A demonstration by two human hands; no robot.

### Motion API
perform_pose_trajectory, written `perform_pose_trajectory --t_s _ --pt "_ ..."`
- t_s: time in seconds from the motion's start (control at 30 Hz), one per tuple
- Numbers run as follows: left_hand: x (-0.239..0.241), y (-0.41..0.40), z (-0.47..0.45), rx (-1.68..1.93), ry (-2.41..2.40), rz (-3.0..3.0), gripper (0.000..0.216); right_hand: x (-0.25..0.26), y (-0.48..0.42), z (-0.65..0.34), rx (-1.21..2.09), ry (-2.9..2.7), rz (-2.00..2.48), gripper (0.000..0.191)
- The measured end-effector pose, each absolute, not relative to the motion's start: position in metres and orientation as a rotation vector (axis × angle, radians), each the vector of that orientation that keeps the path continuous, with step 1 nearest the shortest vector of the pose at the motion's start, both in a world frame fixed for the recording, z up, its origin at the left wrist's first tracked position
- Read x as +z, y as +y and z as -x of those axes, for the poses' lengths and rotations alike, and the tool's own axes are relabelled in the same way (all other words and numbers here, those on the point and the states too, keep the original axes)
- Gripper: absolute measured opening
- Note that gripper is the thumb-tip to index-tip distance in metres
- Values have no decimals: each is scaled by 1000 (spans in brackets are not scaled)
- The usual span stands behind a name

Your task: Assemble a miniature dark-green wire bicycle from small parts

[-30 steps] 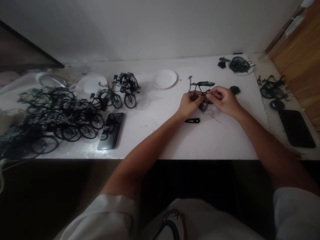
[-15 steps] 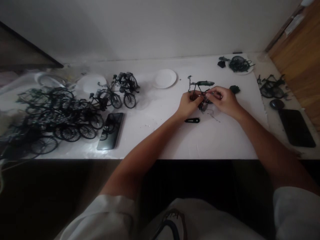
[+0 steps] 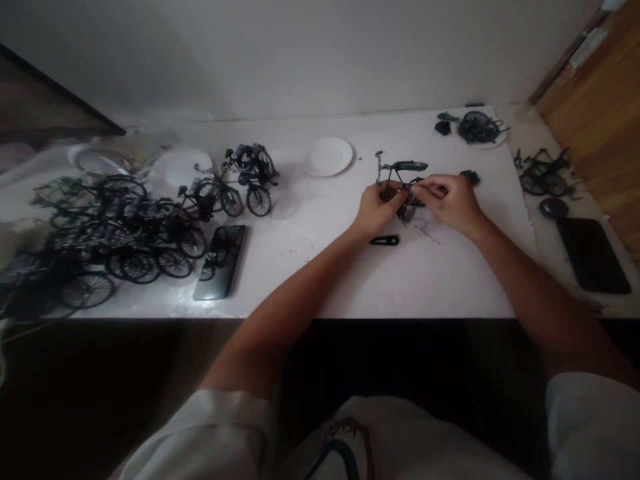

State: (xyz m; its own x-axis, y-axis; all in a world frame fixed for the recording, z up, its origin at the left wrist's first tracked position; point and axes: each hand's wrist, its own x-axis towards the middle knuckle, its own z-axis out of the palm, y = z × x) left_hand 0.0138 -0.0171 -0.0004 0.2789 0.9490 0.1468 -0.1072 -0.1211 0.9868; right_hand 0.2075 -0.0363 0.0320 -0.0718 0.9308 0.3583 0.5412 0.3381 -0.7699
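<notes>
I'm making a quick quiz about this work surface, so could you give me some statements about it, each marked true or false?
1. The left hand and right hand are both at one bicycle model. True.
2. The flat black piece is in the right hand. False: the piece lies on the white surface, near the left wrist.
3. A bicycle cluster fills much of the picture's left side. True.
4. The round dark object sits on a white plate. False: it lies beside a dark slab at the right.
</notes>
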Motion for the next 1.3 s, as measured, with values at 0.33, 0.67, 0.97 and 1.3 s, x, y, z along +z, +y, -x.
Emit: perform_pose_trajectory --t_s 0.33,0.67,0.97,1.3 --pt "-4 -16 -13 1145 917 -1451 11 29 -35 -207 548 -1729 1314 33" --pt "-6 -14 -13 1159 901 -1506 12 30 -35 -208 536 -1791 1344 41" --pt "-7 -14 -12 1148 932 -1547 12 25 -33 -211 540 -1830 1340 34" --pt "-11 -12 -12 1119 981 -1601 11 23 -32 -211 546 -1837 1377 32"
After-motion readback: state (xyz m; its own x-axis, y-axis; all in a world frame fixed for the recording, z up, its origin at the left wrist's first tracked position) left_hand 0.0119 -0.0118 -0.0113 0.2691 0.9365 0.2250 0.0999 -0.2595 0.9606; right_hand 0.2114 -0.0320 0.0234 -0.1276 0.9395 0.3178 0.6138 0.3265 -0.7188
